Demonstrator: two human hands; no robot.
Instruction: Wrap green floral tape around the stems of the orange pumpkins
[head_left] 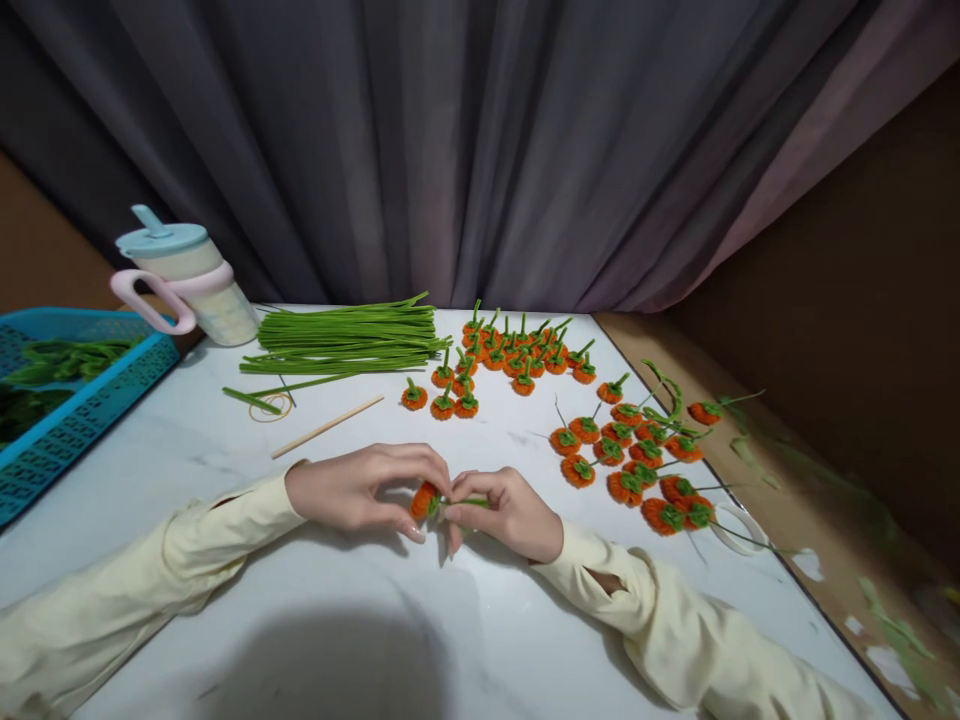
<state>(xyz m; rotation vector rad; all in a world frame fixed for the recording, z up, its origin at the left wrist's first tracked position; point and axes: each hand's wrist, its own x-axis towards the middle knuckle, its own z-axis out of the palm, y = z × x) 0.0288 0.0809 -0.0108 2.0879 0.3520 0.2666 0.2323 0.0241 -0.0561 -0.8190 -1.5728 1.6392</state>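
Grip: both hands, left hand [352,490] and right hand [506,512], pinch orange pumpkin [424,498].

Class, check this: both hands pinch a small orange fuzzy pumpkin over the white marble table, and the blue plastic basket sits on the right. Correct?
No. The head view shows the blue plastic basket at the table's left edge, not the right. The rest holds: the left hand and right hand pinch the small orange fuzzy pumpkin over the white marble table.
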